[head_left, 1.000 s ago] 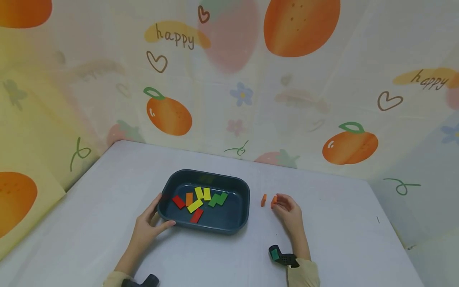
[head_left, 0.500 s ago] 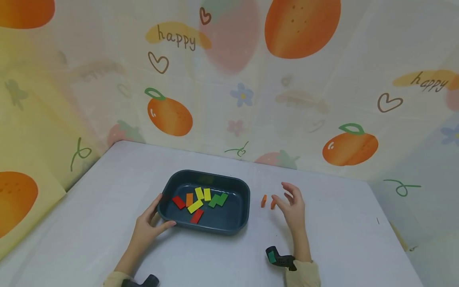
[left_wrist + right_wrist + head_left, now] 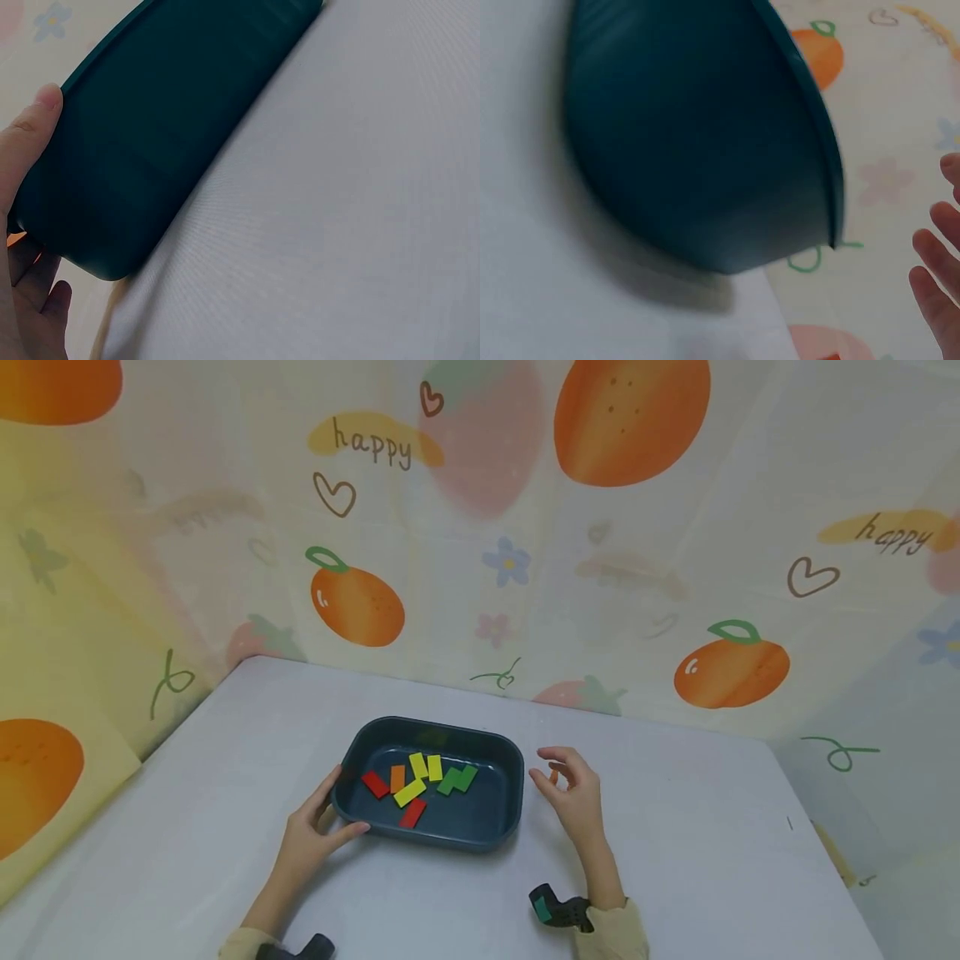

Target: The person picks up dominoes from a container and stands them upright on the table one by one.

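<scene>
A dark blue-green tray (image 3: 472, 814) (image 3: 157, 127) (image 3: 697, 142) holds several small red, orange, yellow and green blocks. My left hand (image 3: 306, 839) (image 3: 26, 187) grips its left end, thumb at the near rim and fingers around the corner. Just right of the tray, my right hand (image 3: 573, 789) (image 3: 937, 240) has its thumb and fingers spread apart around an upright orange block (image 3: 553, 773), with no clear grip on it. The second orange block is not visible in the head view. A small orange-red piece (image 3: 831, 357) shows at the bottom edge of the right wrist view.
A white-covered table (image 3: 705, 827) extends around the tray on all sides. Behind it hangs a cloth (image 3: 442, 568) printed with fruit and flowers. Dark wrist-worn devices sit at both wrists, near beige sleeves.
My right hand has let go of the farther-right orange block and moved left to the other one, which stood beside the tray. My left hand and the tray hold their places.
</scene>
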Action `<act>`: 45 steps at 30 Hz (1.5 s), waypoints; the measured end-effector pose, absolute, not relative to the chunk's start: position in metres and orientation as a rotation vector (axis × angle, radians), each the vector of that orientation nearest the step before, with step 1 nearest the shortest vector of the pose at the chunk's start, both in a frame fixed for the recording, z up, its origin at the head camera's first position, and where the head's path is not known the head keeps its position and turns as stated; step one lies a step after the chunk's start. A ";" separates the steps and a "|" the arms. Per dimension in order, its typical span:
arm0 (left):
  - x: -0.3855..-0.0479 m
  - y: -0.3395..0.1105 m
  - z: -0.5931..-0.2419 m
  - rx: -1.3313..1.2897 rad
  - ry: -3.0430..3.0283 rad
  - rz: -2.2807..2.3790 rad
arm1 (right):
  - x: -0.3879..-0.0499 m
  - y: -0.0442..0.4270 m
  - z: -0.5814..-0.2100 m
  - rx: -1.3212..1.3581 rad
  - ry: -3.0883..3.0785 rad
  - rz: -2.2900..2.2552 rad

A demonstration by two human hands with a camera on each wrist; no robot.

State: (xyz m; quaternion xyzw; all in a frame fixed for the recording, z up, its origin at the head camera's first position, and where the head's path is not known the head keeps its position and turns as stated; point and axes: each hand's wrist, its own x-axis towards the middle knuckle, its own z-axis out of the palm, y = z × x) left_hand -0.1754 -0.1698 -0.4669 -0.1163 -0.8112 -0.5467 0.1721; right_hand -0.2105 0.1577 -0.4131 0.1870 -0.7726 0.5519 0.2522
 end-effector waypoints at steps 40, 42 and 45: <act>-0.171 -0.165 -0.456 -0.276 -2.341 -1.539 | -0.247 0.075 -0.441 0.680 -3.063 0.309; -0.172 -0.166 -0.458 -0.279 -2.335 -1.546 | -0.247 0.074 -0.441 0.666 -3.066 0.318; -0.176 -0.169 -0.466 -0.296 -2.328 -1.558 | -0.247 0.074 -0.441 0.644 -3.075 0.340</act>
